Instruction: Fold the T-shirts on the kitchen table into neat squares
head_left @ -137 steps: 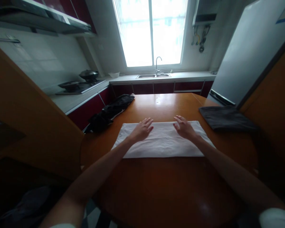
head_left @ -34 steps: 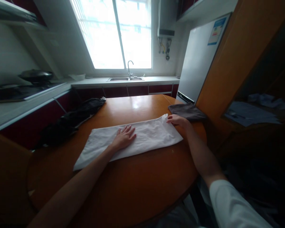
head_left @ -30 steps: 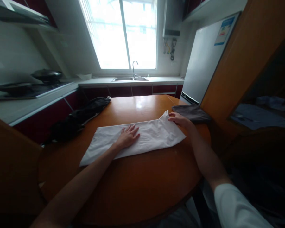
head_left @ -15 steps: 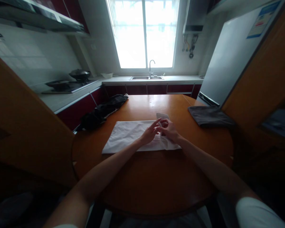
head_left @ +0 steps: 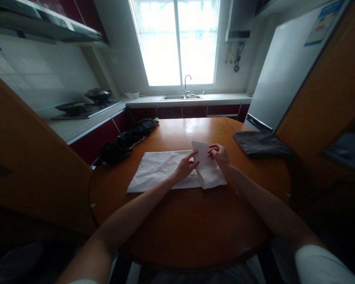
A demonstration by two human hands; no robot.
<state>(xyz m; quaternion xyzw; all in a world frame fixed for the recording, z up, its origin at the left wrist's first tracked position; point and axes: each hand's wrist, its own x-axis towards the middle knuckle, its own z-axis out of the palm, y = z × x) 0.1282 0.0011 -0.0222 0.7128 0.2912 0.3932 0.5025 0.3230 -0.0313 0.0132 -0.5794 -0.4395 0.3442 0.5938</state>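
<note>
A white cloth (head_left: 159, 167), perhaps a garment, lies spread on the wooden table, creased on its left part. Its right end is turned over into a narrow folded strip (head_left: 208, 171), whose far end sticks out past the cloth's back edge. Against the strip's left edge is my left hand (head_left: 187, 166), thumb and forefinger apart and touching the fabric. My right hand (head_left: 220, 156) is at the strip's right edge, its fingers loosely bent and apart, with no fabric visibly gripped.
The round wooden table (head_left: 195, 228) fills the foreground. Crumpled black clothing (head_left: 127, 140) lies at its left edge, and a folded dark grey cloth (head_left: 260, 142) at the right. Beyond are a counter with a sink (head_left: 182, 97), a stove with pans (head_left: 97, 94) and a fridge (head_left: 286, 71).
My hands were together over the strip, pinching its fabric. They have since parted: the right hand moved right and loosened, and the strip now lies flatter and wider.
</note>
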